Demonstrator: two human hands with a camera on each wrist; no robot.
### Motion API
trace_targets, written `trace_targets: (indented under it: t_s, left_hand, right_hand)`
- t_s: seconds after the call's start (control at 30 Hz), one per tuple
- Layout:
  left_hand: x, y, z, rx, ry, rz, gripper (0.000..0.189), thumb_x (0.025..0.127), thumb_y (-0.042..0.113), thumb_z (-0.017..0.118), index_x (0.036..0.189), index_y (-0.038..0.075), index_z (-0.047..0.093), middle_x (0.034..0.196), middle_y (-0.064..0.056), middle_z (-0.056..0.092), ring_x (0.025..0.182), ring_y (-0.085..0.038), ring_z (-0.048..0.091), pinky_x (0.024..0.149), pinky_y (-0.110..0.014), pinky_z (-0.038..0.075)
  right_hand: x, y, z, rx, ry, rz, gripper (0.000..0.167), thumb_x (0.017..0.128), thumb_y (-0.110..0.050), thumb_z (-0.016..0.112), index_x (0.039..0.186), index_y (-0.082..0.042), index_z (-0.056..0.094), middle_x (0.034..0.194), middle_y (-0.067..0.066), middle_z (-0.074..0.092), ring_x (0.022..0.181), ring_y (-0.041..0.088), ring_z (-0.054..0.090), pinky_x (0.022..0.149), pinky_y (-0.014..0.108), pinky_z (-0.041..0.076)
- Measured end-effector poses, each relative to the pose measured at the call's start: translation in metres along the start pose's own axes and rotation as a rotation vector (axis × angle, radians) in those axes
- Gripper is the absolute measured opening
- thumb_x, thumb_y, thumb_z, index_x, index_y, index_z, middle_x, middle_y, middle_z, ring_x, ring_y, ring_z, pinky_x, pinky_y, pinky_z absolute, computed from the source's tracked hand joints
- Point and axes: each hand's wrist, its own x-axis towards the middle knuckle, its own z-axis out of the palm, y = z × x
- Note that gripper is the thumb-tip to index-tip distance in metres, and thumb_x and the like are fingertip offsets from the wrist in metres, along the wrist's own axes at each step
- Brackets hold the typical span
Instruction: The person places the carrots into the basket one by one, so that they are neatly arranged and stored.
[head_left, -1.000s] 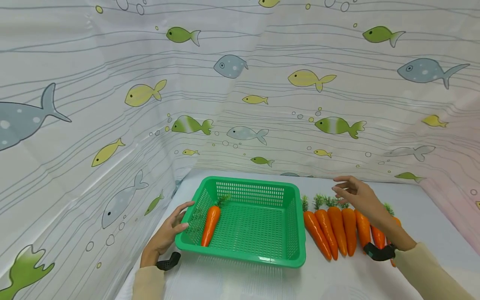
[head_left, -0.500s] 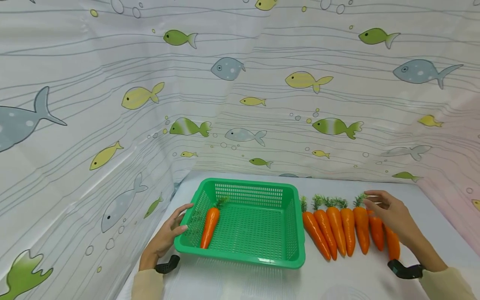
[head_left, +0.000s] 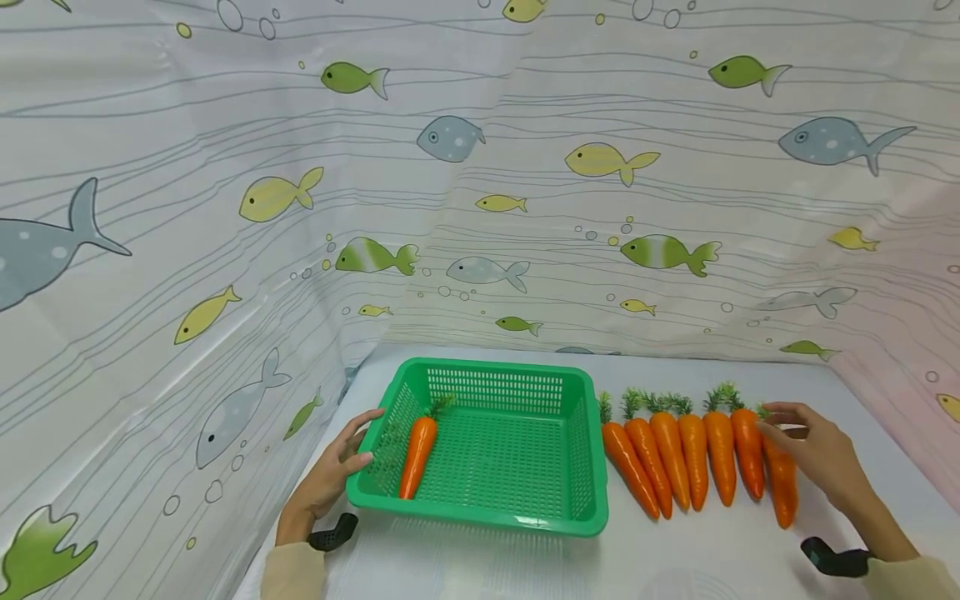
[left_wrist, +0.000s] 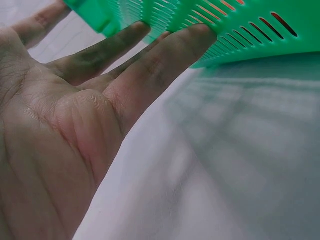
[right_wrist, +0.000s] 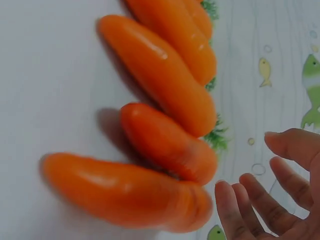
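A green slotted plastic basket (head_left: 487, 516) sits on the white table, with one orange carrot (head_left: 417, 454) lying along its left side. My left hand (head_left: 326, 475) is at the basket's left wall, and in the left wrist view its extended fingertips (left_wrist: 200, 35) touch the slotted side. To the right of the basket lies a row of several carrots (head_left: 695, 462), green tops pointing away from me. At the row's right end my right hand (head_left: 817, 454) is by the top of the last carrot (head_left: 782, 487), overlapping its leafy end. In the right wrist view its fingers are spread and hold nothing.
A white sheet printed with fish (head_left: 600, 208) hangs behind and on both sides of the table. The carrot row begins right beside the basket's right wall. A black wrist camera (head_left: 832, 558) is strapped under my right wrist.
My right hand has moved rightward and toward me, from above the middle of the carrot row to its right end, uncovering carrots there. My left hand has stayed at the basket.
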Motion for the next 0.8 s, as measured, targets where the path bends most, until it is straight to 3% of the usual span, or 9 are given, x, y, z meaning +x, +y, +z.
trace_targets:
  t_s: [0.13,0.43,0.6,0.8]
  left_hand:
    - [-0.001,-0.001,-0.001,-0.005,-0.023,0.014,0.065,0.107,0.013,0.048,0.164,0.017,0.019,0.156,-0.031,0.028,0.123,-0.037,0.058,0.091,-0.051,0.056]
    - [-0.004,-0.001,-0.001,-0.018,-0.019,0.012,0.064,0.107,0.009,0.046,0.164,0.017,0.018,0.155,-0.026,0.032,0.123,-0.036,0.059,0.09,-0.052,0.056]
    - [-0.004,0.0,0.0,-0.017,0.001,-0.013,0.065,0.107,0.013,0.05,0.164,0.018,0.02,0.154,-0.028,0.032,0.121,-0.037,0.059,0.09,-0.051,0.057]
    - [-0.001,0.001,0.001,-0.012,-0.02,0.009,0.064,0.107,0.013,0.048,0.164,0.017,0.019,0.155,-0.025,0.034,0.122,-0.035,0.059,0.09,-0.051,0.057]
  right_hand:
    - [-0.001,0.011,0.0,-0.023,-0.02,0.051,0.07,0.102,-0.046,0.062,0.142,0.009,0.044,0.134,0.041,0.048,0.112,0.058,0.053,0.079,0.06,0.057]
    - [-0.003,0.024,-0.003,-0.061,-0.027,0.082,0.076,0.1,-0.051,0.063,0.141,0.009,0.045,0.134,0.042,0.046,0.11,0.058,0.053,0.075,0.057,0.058]
    - [0.0,0.033,-0.005,-0.057,-0.076,0.12,0.08,0.1,-0.053,0.062,0.143,0.011,0.04,0.135,0.045,0.042,0.11,0.058,0.052,0.075,0.053,0.059]
    - [0.004,0.043,-0.005,-0.042,-0.15,0.141,0.084,0.1,-0.055,0.061,0.144,0.012,0.038,0.136,0.046,0.039,0.106,0.054,0.057,0.074,0.047,0.06]
